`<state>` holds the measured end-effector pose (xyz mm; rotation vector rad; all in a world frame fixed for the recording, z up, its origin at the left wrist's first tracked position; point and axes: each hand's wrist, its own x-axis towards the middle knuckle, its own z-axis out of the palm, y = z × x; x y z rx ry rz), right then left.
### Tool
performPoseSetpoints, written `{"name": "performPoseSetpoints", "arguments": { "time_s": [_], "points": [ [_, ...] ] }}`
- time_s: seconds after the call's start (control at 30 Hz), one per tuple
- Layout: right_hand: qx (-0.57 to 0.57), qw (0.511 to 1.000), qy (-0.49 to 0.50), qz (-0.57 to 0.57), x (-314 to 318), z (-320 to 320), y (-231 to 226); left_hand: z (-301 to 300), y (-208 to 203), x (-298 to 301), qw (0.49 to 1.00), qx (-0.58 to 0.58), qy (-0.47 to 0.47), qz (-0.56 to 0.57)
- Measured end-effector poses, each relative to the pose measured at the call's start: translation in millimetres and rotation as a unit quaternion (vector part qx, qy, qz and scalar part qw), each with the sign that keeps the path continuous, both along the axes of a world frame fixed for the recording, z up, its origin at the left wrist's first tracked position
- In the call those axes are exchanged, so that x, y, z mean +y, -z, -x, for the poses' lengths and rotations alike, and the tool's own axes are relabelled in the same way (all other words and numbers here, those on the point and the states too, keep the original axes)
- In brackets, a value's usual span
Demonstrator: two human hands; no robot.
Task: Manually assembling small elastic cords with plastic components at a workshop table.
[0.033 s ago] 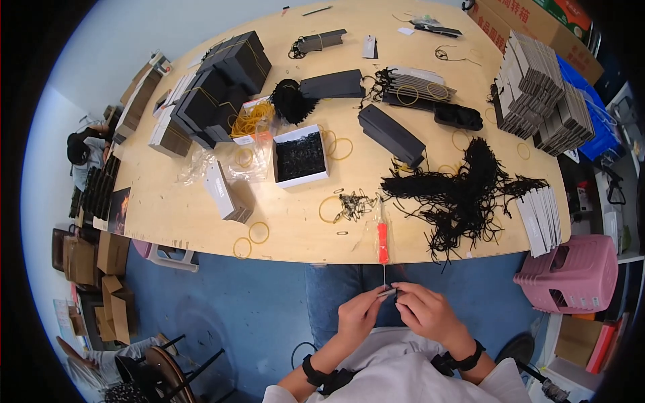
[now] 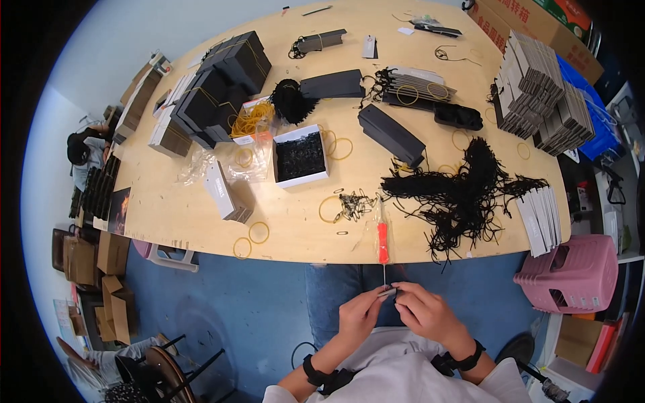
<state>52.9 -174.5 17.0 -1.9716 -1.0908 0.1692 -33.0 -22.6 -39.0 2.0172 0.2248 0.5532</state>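
Over my lap, just off the table's near edge, my left hand (image 2: 358, 317) pinches a small grey card tag (image 2: 387, 293), seen nearly edge-on. My right hand (image 2: 431, 314) is closed at the tag's other side, with a bit of black cord (image 2: 395, 291) at its fingertips; the fingers hide most of it. A red-handled tool (image 2: 383, 243) lies at the table edge, its thin metal shaft reaching toward the tag. Beyond it is a small heap of safety pins (image 2: 355, 205). A tangled pile of black cords (image 2: 463, 188) spreads to the right.
White tags (image 2: 539, 220) fan out by the right edge, near a pink stool (image 2: 571, 275). Grey card stacks (image 2: 531, 87) stand behind. Leftward are a white box of black pieces (image 2: 300, 158), a tag stack (image 2: 225, 195), rubber bands (image 2: 252, 119) and dark card blocks (image 2: 225, 84).
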Motion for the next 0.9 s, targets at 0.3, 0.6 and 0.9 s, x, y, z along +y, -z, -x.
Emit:
{"name": "performPoseSetpoints", "arguments": {
  "time_s": [0.3, 0.6, 0.9],
  "points": [
    [-0.013, 0.999, -0.013, -0.033, -1, 2, 5, 2, -7, 2, 0.993, 0.073, 0.023, -0.092],
    [-0.014, 0.999, -0.008, -0.046, 0, 5, 4, 1, -10, 2, 0.997, 0.029, 0.015, -0.064],
    [0.0, 0.998, 0.002, -0.06, 1, 6, 9, -3, -14, 9, 0.998, 0.035, 0.025, -0.049]
  ]
}}
